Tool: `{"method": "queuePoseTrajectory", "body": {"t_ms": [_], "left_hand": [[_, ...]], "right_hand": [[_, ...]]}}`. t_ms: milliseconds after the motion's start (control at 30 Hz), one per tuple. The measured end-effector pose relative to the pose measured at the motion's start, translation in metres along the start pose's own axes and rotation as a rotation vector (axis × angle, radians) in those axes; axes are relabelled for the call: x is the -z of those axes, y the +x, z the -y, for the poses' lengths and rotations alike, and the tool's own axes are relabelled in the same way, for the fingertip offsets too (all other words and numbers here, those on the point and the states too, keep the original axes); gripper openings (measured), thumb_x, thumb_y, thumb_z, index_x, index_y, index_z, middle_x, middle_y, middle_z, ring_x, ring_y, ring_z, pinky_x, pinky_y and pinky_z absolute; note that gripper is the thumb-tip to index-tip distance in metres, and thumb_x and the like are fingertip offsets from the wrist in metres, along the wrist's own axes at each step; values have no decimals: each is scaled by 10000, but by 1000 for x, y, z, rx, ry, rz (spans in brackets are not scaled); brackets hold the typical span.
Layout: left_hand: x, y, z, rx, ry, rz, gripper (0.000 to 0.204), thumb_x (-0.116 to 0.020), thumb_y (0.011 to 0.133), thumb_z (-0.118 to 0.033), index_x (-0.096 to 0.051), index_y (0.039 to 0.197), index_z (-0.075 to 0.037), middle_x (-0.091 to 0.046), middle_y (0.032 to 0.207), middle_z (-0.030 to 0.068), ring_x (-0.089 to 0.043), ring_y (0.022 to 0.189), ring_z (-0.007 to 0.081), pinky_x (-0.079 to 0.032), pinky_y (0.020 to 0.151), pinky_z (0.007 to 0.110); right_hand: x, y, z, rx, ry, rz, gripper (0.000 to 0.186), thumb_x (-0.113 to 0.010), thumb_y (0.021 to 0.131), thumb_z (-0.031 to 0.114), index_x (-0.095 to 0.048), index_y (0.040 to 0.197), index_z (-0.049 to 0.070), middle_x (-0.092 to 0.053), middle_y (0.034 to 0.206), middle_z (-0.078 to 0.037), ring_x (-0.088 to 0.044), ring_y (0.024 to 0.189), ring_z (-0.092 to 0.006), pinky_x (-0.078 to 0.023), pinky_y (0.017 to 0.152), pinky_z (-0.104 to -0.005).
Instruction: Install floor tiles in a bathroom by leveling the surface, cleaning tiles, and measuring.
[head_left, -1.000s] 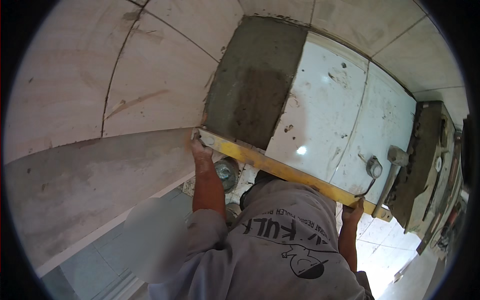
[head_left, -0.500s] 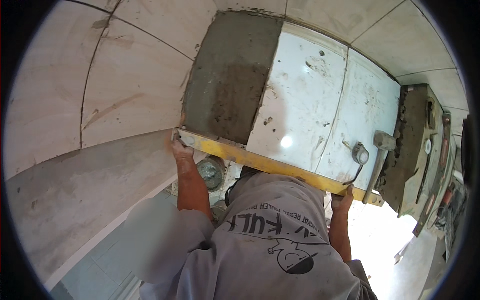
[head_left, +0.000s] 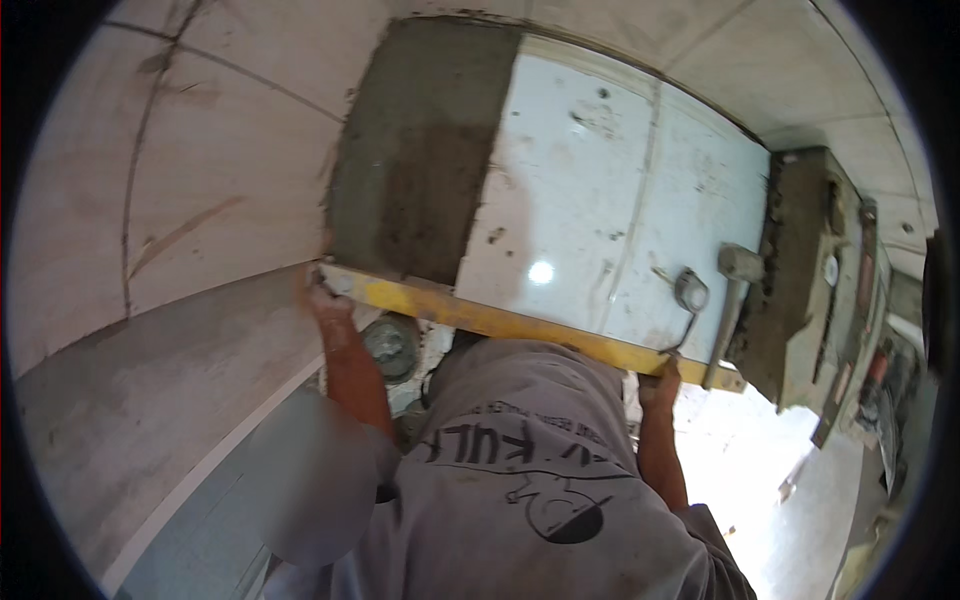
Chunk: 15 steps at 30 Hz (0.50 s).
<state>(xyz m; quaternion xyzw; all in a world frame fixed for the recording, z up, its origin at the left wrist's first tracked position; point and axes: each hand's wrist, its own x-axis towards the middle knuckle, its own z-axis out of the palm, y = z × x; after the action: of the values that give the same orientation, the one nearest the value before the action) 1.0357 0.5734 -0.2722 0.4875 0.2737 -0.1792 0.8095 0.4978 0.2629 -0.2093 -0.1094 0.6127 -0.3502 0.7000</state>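
Left hand (head_left: 330, 300) closed round one end of the yellow bar (head_left: 500, 320); right hand (head_left: 658, 382) gripping it near the opposite end, thumb up at the top edge. Bar spans hand to hand along the near edge of the tiled surface, crossing in front of the body — firm contact with that edge, cannot tell.

Just beyond the left hand: grey mortar bed (head_left: 430, 90), darker patch on its nearer part. Farther over, beyond the middle of the bar and the right hand, two white tiles (head_left: 560, 190), dirt-specked. Tape measure (head_left: 690, 290) on them just past the right hand, its dark tail curving back toward the thumb. Hammer (head_left: 740, 262) beyond and to the right of that hand, handle end reaching over the bar. Mortar-caked block (head_left: 800, 270) farther right. Round bucket (head_left: 390, 345) right of the left hand, on the body side of the bar.

Step in hand looks like lining the bar up along the front edge. Next move probably calls for an even two-handed hold — and clearance from the hammer handle.
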Motion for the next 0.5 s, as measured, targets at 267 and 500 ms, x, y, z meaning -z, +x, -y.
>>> {"method": "queuePoseTrajectory", "body": {"t_ms": [267,500], "left_hand": [[-30,-20,-13,-45,62,-65,310,-485,867,-286,-559,1071,-65,-580,1017,76,-544,964,238,-437,864,422],[-26,-24,-10,-74,183,-70,298,-379,934,-227,-539,1137,-77,-541,1128,71,-507,1054,226,-394,929,404]], "right_hand": [[-14,-2,-4,5,74,-51,344,-425,939,338,-453,1166,82,-510,1160,-119,-532,1050,-305,-442,897,-497],[-18,-7,0,7,59,-90,345,-424,940,344,-450,1174,92,-509,1169,-106,-522,1068,-294,-431,911,-501]]}}
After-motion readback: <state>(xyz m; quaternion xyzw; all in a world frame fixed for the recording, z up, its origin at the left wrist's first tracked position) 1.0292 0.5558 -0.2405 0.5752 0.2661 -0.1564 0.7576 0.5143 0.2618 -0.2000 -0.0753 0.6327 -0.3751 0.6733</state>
